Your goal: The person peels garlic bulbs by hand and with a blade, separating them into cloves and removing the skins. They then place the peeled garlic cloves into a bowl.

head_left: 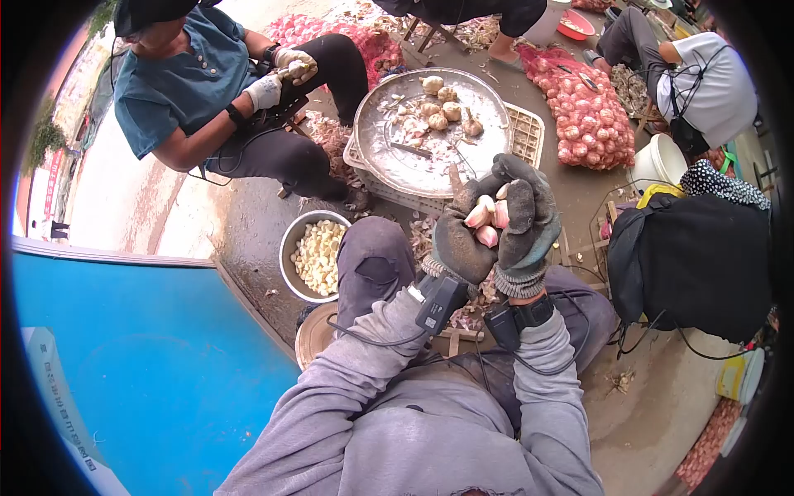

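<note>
Both my hands wear dark work gloves and are cupped together above my lap. Between them lie several garlic cloves (486, 236) with pinkish skin. My left hand (465, 240) curls around the cloves from the left, its thumb or a fingertip bare and pointing up. From the right, my right hand (527, 223) closes over them, fingers bent. Just beyond the hands stands a round metal tray (380, 157) holding several whole garlic bulbs (437, 113), loose skins and a dark knife-like tool (411, 150). A metal bowl of peeled cloves (318, 256) sits left of my knee.
A co-worker in a blue shirt (178, 91) sits at the far left, gloved hands together. Red net sacks of garlic (583, 116) lie beyond the tray. At right are a white bucket (662, 161) and a black cloth-covered seat (695, 264). A blue panel (149, 355) fills the left.
</note>
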Tool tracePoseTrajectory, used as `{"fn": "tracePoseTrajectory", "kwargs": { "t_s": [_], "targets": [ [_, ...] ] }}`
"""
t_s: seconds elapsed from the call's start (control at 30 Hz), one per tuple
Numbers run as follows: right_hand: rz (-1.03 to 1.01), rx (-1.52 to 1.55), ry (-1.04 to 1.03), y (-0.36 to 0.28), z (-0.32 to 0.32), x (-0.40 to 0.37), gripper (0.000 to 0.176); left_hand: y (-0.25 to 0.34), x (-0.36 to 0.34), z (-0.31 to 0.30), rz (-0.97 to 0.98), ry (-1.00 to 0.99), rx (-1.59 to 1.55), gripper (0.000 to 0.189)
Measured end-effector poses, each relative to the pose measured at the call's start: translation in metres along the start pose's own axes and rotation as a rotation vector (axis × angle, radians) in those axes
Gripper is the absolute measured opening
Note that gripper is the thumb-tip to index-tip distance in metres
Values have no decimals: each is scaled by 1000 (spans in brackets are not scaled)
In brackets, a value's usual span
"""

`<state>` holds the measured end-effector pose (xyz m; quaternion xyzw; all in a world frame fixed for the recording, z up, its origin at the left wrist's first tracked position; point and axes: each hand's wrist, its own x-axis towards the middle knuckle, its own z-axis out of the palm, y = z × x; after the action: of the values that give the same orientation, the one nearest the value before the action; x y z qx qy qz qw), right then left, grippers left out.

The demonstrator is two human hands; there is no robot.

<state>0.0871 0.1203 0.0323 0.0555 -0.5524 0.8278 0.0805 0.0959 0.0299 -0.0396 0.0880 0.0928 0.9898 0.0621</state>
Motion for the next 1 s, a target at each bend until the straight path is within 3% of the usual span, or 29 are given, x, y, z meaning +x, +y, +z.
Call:
{"fn": "tracePoseTrajectory", "kwargs": {
  "t_s": [0.03,0.07,0.1,0.13,0.17,0.2,0.23,0.27,0.3,0.33,0.37,0.43,0.47,0.53,0.57,0.63,0.67,0.7,0.73,0.87,0.9,0.97,1.0],
  "targets": [
    [5,7,-3,-2,4,-5,35,5,-6,17,-75,-64,-173,27],
    [-128,-219,-32,-3,8,-7,34,1,-14,36,-41,166,68,33],
    [-260,-448,-61,-7,13,-10,34,2,-22,42,-41,169,69,33],
    [-476,-669,-118,-14,17,-12,34,2,-29,46,1,183,333,35],
    [-406,-714,-167,-21,23,-21,40,2,-35,51,44,197,596,37],
    [-421,-758,-198,-19,21,-26,41,7,-38,67,-56,227,126,40],
    [-436,-801,-229,-15,19,-30,41,9,-47,63,-48,225,128,40],
    [-437,-796,-233,-10,20,-35,41,11,-59,53,31,184,659,44],
    [-342,-605,-188,-5,21,-39,43,12,-70,45,110,137,1190,48],
    [-244,-415,-142,-7,28,-46,44,7,-75,42,126,270,933,50],
    [-99,-222,-117,-14,31,-52,48,10,-79,19,115,235,781,51],
    [-137,-75,-84,-5,26,-53,42,11,-84,45,287,202,955,52],
    [-136,-75,-82,-4,23,-57,42,12,-86,44,285,202,955,52],
    [-115,-65,-87,-9,20,-65,45,14,-87,40,190,77,293,37],
    [-119,-69,-83,-12,20,-69,45,13,-86,30,185,72,290,37],
    [-69,-47,-53,-19,24,-80,44,13,-87,30,232,78,895,37],
    [-49,-53,-103,-23,25,-85,42,9,-92,32,111,303,792,38],
    [-279,-267,-97,0,19,-84,37,-11,-95,43,200,366,764,40],
    [-299,-375,-140,-4,22,-87,36,-26,-93,34,194,365,761,40],
    [-309,-552,-250,-10,20,-95,38,-57,-85,-44,25,225,-803,39],
    [-313,-568,-276,-14,22,-96,40,-44,-89,-24,29,219,-798,39],
    [-240,-501,-285,-1,16,-94,43,-7,-108,35,113,410,841,40],
    [-62,-274,-217,-6,16,-95,43,-1,-112,29,80,321,790,44]
  ]
}}
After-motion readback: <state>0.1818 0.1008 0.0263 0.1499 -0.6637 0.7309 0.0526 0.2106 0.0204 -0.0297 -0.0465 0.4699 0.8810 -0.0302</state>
